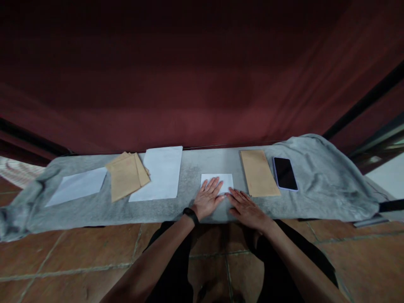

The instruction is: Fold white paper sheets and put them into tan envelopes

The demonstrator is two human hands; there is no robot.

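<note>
A small white sheet of paper (224, 179), apparently folded, lies on the grey cloth in front of me. My left hand (208, 196) rests flat on it with fingers spread, a black band around the wrist. At the sheet's lower right corner is my right hand (247, 209), its fingers stretched out and touching the edge. Just right of that sits a stack of brown envelopes (259, 172). To the left, a larger stack of white paper (164, 172) lies partly under several fanned brown envelopes (126, 179).
A phone (285, 173) with a purple case lies right of the envelope stack. Another white paper (77, 186) is at the far left. The grey cloth (189, 210) covers a narrow surface, bunched at its right end. Behind stands a dark red panel (202, 105); tiled floor (94, 248) is below.
</note>
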